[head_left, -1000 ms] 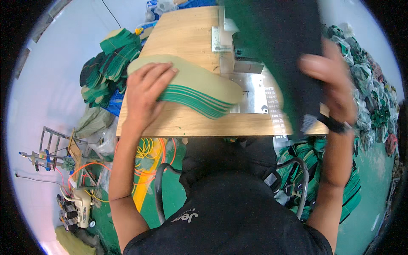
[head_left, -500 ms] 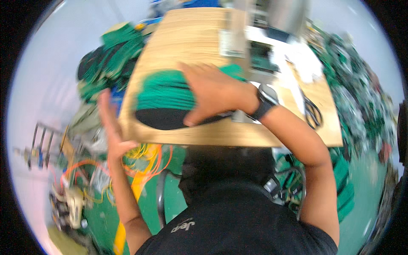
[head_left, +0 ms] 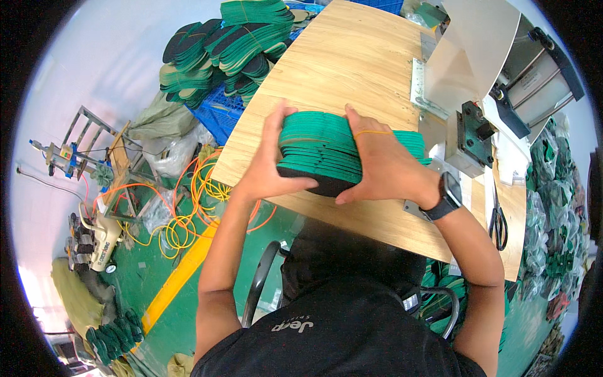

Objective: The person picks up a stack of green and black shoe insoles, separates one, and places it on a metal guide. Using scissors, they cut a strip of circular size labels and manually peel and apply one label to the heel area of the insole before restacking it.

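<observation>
A thick stack of green insoles [head_left: 319, 146] with a black insole face at the front lies on its side at the table's near part. Against its left end, my left hand [head_left: 269, 164] is closed, thumb along the front and fingers behind. My right hand [head_left: 386, 160] grips it farther right, thumb at the front and fingers over the back. A thin orange-yellow band [head_left: 370, 132] crosses those right fingers. The insoles' green tips [head_left: 411, 144] poke out past my right hand, next to the metal press tool; part of the stack is hidden under that hand.
The wooden table [head_left: 339, 50] carries a press with a metal block [head_left: 470, 139] and black-handled scissors [head_left: 498, 220] at right. Stacked insoles [head_left: 229, 47] rise over a blue crate [head_left: 217, 113] at far left. Bagged insoles [head_left: 553, 201] line the right; orange and yellow hoses [head_left: 195, 201] cover the floor.
My left hand has come in from the left, off the stack, and now clasps its left end. My right hand stays on the stack. The view has turned toward the left side.
</observation>
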Demonstrator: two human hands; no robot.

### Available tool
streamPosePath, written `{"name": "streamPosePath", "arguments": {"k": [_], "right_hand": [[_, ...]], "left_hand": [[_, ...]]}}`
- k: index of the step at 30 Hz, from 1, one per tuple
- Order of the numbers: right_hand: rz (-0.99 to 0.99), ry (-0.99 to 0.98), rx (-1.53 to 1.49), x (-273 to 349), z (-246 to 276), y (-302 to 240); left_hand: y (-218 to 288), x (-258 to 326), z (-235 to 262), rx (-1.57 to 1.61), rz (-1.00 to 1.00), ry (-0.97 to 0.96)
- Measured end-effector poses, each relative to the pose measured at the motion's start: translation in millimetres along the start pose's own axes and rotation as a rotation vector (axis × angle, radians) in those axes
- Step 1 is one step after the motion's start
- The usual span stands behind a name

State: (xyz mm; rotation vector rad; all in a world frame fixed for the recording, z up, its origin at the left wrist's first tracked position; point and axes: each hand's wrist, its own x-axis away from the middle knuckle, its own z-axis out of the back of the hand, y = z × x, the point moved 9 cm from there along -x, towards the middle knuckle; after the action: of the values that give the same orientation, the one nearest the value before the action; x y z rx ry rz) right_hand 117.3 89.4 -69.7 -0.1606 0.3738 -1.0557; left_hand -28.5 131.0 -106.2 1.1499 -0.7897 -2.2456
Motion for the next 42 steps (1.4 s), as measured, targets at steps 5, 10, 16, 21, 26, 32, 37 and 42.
{"name": "streamPosePath", "arguments": {"k": [5,10,16,21,26,32,37,42], "right_hand": [[0.056,-0.045,-0.051,-4.7,1.9,-6.9],[0.168,-0.115,-0.574,50.9,41.2,-92.4],[0.417,0.015,-0.954,107.8,68.8,-102.3],[0.604,0.142,-1.151,188.4,33.4,-66.8],[0.121,-0.031,-1.639,212.4,11.8,-45.8],[0.309,0.203,-1.129,219.6,58.3,-49.8],[0.088,0.373,-1.051,218.2,89.8,-44.5],[0.082,0.388,-0.372,234.7,136.2,-77.4]], "left_hand": [[-6.8,10.5,11.5,0.485,0.065,0.084],[24.7,5.9,2.1,0.766,0.100,-0.026],[136.0,8.8,-94.4,0.993,-0.068,-0.342],[165.9,-0.2,-130.7,0.971,0.017,-0.350],[170.5,-5.0,-156.6,0.954,0.090,-0.335],[175.7,-12.3,-179.0,0.946,0.137,-0.351],[149.8,-53.0,-165.7,0.995,0.157,-0.339],[193.7,-60.1,-134.4,0.864,-0.176,-0.737]]}}
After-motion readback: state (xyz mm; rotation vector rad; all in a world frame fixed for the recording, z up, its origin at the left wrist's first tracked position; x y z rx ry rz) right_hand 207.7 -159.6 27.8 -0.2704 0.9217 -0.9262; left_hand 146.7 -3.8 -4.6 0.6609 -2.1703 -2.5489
